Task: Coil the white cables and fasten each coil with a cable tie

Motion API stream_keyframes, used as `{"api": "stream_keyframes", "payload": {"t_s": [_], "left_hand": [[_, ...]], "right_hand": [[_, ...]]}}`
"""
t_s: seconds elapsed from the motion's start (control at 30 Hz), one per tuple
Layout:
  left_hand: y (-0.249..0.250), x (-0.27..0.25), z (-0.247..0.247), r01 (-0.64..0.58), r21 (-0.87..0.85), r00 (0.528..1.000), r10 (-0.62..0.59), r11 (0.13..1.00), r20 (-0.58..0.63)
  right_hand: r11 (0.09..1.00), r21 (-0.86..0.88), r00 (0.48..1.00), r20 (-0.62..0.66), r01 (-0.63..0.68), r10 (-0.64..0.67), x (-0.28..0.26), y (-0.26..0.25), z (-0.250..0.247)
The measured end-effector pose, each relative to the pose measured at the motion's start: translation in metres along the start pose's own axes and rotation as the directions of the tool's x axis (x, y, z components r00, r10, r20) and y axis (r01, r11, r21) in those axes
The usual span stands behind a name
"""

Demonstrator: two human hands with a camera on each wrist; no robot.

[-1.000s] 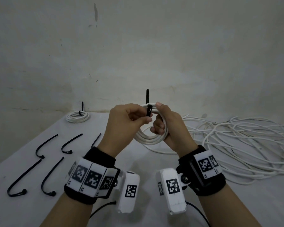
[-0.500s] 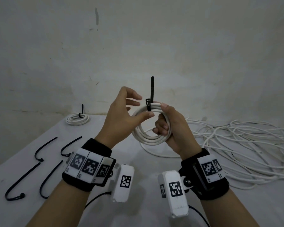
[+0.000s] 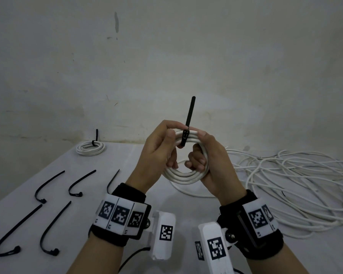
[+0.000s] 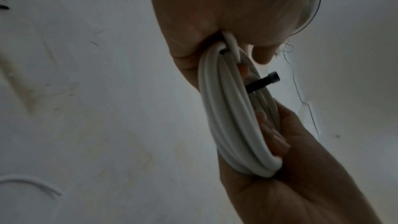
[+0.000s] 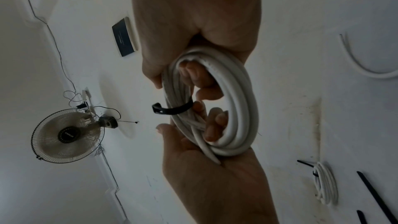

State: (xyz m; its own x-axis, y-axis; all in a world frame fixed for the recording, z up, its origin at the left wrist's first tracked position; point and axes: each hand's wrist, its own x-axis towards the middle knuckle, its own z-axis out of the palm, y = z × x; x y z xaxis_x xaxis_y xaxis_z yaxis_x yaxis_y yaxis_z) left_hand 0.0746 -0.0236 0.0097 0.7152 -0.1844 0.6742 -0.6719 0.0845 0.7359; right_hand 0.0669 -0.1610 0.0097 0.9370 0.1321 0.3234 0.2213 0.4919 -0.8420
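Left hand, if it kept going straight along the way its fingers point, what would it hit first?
Most likely the right hand: the left hand points across the held coil it already grips, toward the right fingers; depth unclear.

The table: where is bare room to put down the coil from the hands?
Bare table lies between the tied coil and the hands. The left holds loose cable ties; the right is crowded by the cable pile.

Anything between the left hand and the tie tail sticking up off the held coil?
Nothing visible. The cable tie tail stands free above the coil, clear air around it. The left hand sits just beside its head; the right hand grips the coil's other side.
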Motion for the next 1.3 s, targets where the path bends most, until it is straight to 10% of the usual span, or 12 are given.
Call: {"api": "stream_keyframes", "payload": {"t_s": [0.93,1.1,1.3], "left_hand": [[0.010,0.000,-0.009,0.041,0.071,0.994,-0.048,0.997,0.102],[0.011,-0.002,-0.005,0.107,0.042,0.976,-0.113,0.993,0.185],[0.010,-0.001,-0.002,0.132,-0.015,0.969,-0.126,0.991,0.214]], "right_hand": [[0.987,-0.152,0.964,0.247,-0.058,0.095,-0.003,-0.018,-0.016],[0.932,-0.260,0.967,0.094,0.252,-0.236,-0.002,-0.027,-0.015],[0.585,-0.560,0.762,0.136,0.587,-0.633,-0.003,-0.029,-0.018]]}}
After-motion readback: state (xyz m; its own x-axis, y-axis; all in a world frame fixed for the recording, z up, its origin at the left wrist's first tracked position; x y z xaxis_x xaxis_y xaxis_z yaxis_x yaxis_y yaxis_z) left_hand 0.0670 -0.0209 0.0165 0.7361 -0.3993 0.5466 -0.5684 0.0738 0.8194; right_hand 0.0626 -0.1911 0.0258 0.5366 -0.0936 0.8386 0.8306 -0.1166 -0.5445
